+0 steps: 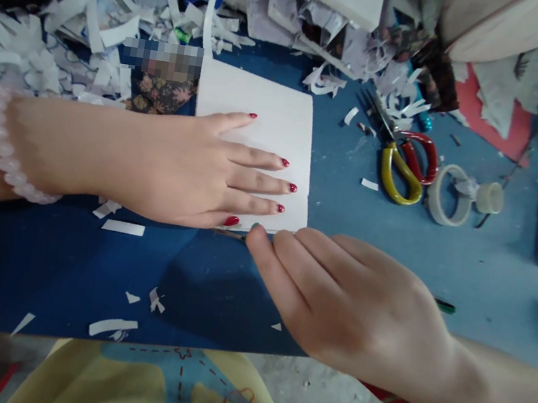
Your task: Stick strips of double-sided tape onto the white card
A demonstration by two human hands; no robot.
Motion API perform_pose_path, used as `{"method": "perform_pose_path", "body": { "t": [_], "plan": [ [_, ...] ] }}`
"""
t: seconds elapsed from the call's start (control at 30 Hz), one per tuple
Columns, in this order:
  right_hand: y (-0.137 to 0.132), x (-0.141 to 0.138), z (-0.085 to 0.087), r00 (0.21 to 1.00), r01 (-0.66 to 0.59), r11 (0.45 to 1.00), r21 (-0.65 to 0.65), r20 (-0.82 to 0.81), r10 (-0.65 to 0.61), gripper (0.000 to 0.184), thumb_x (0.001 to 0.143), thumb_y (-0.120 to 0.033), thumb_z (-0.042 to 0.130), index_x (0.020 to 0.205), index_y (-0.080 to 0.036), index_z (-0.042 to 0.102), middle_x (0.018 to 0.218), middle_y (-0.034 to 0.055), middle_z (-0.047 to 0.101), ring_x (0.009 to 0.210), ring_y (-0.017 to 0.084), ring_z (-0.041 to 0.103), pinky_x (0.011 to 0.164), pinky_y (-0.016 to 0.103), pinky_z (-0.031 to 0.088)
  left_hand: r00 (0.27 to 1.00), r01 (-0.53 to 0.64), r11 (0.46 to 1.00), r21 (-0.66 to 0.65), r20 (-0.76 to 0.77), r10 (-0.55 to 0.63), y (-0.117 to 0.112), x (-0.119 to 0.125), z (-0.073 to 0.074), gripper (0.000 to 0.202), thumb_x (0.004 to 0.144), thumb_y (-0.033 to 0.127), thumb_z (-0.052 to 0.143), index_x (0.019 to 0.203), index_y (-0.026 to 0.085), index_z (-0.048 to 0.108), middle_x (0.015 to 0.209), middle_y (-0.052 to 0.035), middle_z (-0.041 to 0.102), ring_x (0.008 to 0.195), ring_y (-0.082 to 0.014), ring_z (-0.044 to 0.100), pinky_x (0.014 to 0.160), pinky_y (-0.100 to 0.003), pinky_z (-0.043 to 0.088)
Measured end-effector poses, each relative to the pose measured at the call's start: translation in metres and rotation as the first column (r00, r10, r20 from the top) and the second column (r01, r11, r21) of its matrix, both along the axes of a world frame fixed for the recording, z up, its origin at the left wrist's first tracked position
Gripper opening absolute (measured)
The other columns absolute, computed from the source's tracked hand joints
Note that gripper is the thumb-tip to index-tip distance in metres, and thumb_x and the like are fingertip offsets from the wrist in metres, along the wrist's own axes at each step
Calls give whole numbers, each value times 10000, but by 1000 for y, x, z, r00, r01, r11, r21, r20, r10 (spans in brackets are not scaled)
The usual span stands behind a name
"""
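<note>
My left hand (188, 166) lies flat with fingers spread on a white paper pad or folded stack of paper (283, 109), pressing it against the blue table. A beaded bracelet (1, 148) circles that wrist. At the near edge of the paper, my right hand (337, 286) is closed around a slim knife (231, 233). Its thin metal blade points left along that edge, close to my left thumb. Most of the knife's handle is hidden by my fingers; a green end (444, 306) shows behind the hand.
Scissors (408, 168) with red and yellow handles lie to the right, beside a tape roll (450, 195) and a smaller roll (490, 197). White paper strips (59, 49) heap at the back left. Scraps (113, 326) dot the blue table (214, 294) near its front edge.
</note>
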State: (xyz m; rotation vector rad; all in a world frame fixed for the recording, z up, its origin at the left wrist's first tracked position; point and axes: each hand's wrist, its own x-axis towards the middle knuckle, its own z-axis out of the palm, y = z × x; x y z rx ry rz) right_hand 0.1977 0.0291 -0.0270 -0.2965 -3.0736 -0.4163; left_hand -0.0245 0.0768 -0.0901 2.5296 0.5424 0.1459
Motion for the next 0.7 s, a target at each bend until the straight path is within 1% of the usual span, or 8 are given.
{"method": "perform_pose_path", "body": {
  "t": [0.13, 0.2, 0.27, 0.33, 0.4, 0.47, 0.57, 0.7],
  "plan": [
    [-2, 2, -1, 1000, 6, 1000, -1, 17, -6, 225, 927, -33, 486, 1028, -32, 686, 699, 69, 667, 624, 191, 569, 468, 291, 386, 999, -6, 1000, 20, 35, 5, -1, 0, 0, 718, 899, 502, 114, 1481, 294, 477, 1527, 53, 468, 1521, -346, 78, 1196, -577, 24],
    [-3, 3, -2, 1000, 11, 1000, -3, 17, -11, 222, 925, -29, 491, 1034, -26, 684, 709, 74, 673, 626, 189, 574, 466, 294, 380, 1000, -6, 1000, 28, 21, 5, -1, 1, 0, 716, 902, 496, 118, 1485, 278, 472, 1525, 42, 471, 1521, -344, 109, 1194, -585, 28],
    [-3, 5, -2, 1000, 17, 1000, -1, 18, -17, 230, 921, -24, 491, 1039, -25, 689, 723, 82, 681, 636, 190, 577, 470, 298, 383, 1000, 5, 999, 49, -21, -4, -1, 1, 1, 708, 904, 471, 128, 1494, 265, 460, 1541, 40, 447, 1517, -339, 159, 1199, -574, -2],
    [-3, 6, -1, 1000, 17, 1000, -1, 22, -17, 242, 918, -24, 490, 1042, -26, 698, 735, 93, 683, 648, 191, 568, 476, 302, 384, 998, 18, 997, 79, -56, -13, -1, 1, 1, 697, 905, 436, 143, 1498, 250, 458, 1570, 38, 400, 1510, -322, 214, 1208, -533, -45],
    [-3, 8, 1, 999, 17, 1000, -2, 29, -17, 256, 922, -33, 483, 1050, -30, 705, 746, 100, 682, 658, 189, 548, 481, 304, 378, 998, 28, 995, 94, -64, -22, -1, 1, 1, 692, 907, 425, 150, 1505, 248, 449, 1586, 38, 368, 1508, -310, 230, 1211, -504, -73],
    [-3, 10, 1, 999, 21, 1000, -2, 37, -21, 273, 931, -39, 466, 1052, -41, 710, 747, 98, 677, 664, 183, 531, 485, 301, 372, 998, 31, 996, 78, -57, -27, 0, -1, 0, 701, 908, 450, 141, 1523, 260, 417, 1582, 44, 377, 1519, -322, 177, 1203, -519, -82],
    [-4, 12, 1, 999, 27, 1000, 4, 39, -27, 279, 937, -38, 457, 1049, -49, 712, 743, 93, 673, 670, 176, 531, 483, 295, 371, 999, 33, 999, 38, -23, -32, 0, -2, -2, 731, 898, 502, 113, 1537, 274, 386, 1567, 55, 407, 1519, -374, 51, 1181, -567, -80],
    [-4, 12, 1, 999, 29, 999, 21, 34, -29, 277, 940, -46, 451, 1018, -74, 715, 748, 84, 679, 677, 174, 540, 486, 287, 371, 1000, 29, 999, 13, -4, -29, 1, -2, -2, 738, 893, 511, 100, 1514, 284, 428, 1576, 60, 391, 1517, -377, 25, 1182, -570, -62]
  ]
}}
